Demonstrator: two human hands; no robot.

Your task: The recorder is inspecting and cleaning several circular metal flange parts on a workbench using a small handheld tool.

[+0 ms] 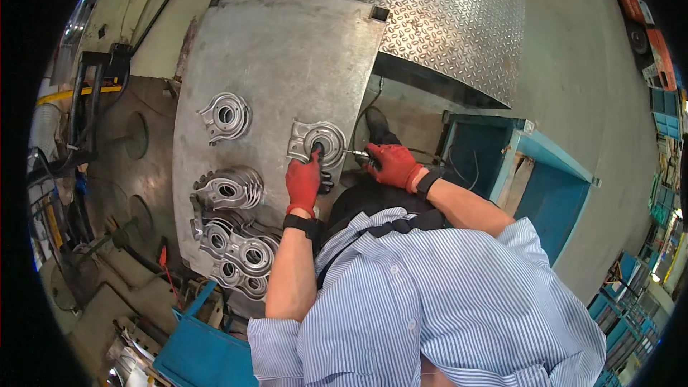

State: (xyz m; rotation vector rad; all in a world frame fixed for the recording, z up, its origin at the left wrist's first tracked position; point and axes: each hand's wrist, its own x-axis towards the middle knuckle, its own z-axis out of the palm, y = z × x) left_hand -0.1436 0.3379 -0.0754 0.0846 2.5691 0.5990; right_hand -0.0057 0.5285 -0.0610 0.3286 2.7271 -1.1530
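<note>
Mid-frame, the left hand (304, 182) presses, fingers together, on a casting (316, 141); the right hand (391, 164) grips a tool (356, 152). Casting looks stiff, heavy; hold its rim.

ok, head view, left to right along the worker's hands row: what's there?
Yellow bar → stack of metal flange parts → left hand on a single flange part → right hand gripping a small tool → open teal bin.
</note>
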